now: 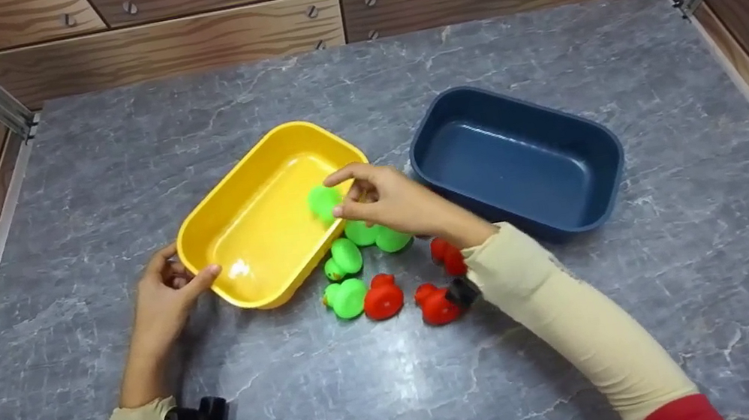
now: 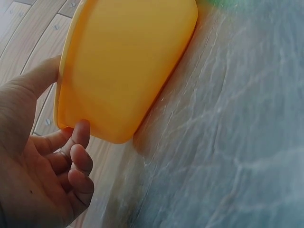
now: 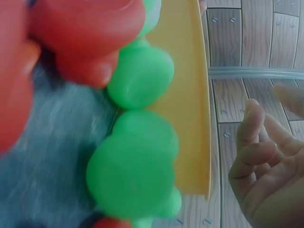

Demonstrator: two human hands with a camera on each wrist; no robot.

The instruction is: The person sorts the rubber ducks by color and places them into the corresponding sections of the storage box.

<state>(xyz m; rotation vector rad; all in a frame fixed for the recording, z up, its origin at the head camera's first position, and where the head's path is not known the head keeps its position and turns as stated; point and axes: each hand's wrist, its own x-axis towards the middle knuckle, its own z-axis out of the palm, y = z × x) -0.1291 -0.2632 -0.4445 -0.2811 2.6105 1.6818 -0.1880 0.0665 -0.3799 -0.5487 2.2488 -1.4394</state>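
Observation:
My left hand (image 1: 158, 303) grips the near-left corner of a yellow plastic tub (image 1: 254, 219), thumb over the rim and fingers outside against the wall. Over the tub's right end is my right hand (image 1: 399, 198), thumb and index finger spread apart. A blurred green rubber duck (image 1: 324, 203) shows inside the tub, just off those fingertips. In the right wrist view the right hand's fingers (image 3: 251, 123) are bent with nothing between them. Several green ducks (image 1: 347, 298) lie against and in front of the tub, partly hidden by the right hand.
Red rubber ducks (image 1: 383, 300) lie on the grey marbled table (image 1: 347, 412) beside the green ones, one partly behind the right sleeve. A dark blue tub (image 1: 510, 157) with nothing in it stands to the right. Wood-patterned panels (image 1: 224, 37) enclose the back and sides.

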